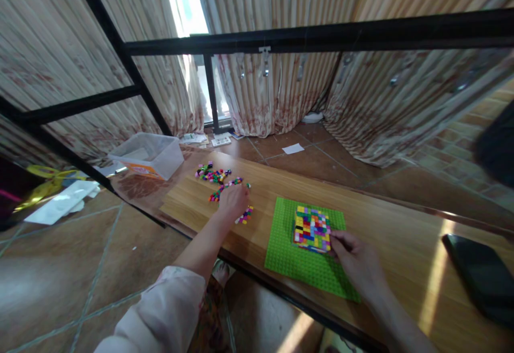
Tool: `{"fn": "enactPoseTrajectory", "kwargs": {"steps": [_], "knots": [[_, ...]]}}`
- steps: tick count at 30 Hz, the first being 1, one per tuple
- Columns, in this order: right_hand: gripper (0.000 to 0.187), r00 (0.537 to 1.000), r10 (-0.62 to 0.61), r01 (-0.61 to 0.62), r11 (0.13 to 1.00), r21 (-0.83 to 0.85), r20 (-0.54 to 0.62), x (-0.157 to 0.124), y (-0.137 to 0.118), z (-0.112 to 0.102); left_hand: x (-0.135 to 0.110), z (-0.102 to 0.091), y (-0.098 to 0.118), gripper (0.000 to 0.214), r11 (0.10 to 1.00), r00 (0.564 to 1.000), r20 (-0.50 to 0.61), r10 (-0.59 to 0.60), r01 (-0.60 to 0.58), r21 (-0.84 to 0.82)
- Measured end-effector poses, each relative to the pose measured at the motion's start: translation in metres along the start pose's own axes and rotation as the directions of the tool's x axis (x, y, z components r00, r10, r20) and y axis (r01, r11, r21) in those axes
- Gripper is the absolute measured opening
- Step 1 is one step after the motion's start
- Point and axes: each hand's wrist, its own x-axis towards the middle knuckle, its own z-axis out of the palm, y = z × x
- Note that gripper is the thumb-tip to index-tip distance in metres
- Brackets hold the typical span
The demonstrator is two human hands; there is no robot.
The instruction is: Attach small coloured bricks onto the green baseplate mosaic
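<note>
A square block of many-coloured toy bricks stands on a green studded baseplate. At its right edge, my right hand grips the block between thumb and fingers. Further left, my left hand is closed low over the table among loose small bricks. Its fingertips are largely hidden, so I cannot make out what is in them. A few more loose bricks lie just below that hand, and a tiny brick shows by its fingers.
The wooden table carries a dark phone at the right. A clear plastic bin stands beyond the left end. A black metal frame crosses in front of patterned curtains. Papers lie on the tiled floor.
</note>
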Motion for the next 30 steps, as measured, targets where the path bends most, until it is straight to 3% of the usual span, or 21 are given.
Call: {"fn": "enactPoseTrajectory", "kwargs": {"steps": [3,5,8,12,21,30], "knots": [[0.036,1.000,-0.005,0.005,1.000,0.029,0.003,-0.001,0.000,0.001,0.000,-0.001,0.004,0.021,0.998,0.998,-0.031,0.049,-0.050,-0.032],[0.035,1.000,-0.004,0.004,0.999,0.049,0.001,-0.001,0.000,0.003,-0.003,-0.003,0.011,0.018,0.972,0.981,-0.094,0.168,-0.181,-0.150],[0.032,1.000,-0.022,0.023,0.998,0.061,-0.010,-0.001,0.000,0.004,-0.013,-0.002,0.029,0.012,0.818,0.892,-0.246,0.379,-0.448,-0.360],[0.030,0.999,-0.040,0.040,0.999,0.026,-0.013,0.000,-0.002,0.005,-0.027,0.001,0.057,0.011,0.663,0.794,-0.335,0.507,-0.608,-0.436],[0.029,0.999,-0.037,0.037,0.999,0.036,-0.002,0.000,-0.002,0.004,-0.029,0.005,0.080,0.020,0.587,0.697,-0.299,0.652,-0.714,-0.382],[0.033,1.000,-0.011,0.011,0.999,0.030,0.010,-0.003,-0.005,0.004,-0.029,0.007,0.082,0.022,0.618,0.701,-0.335,0.629,-0.713,-0.332]]}}
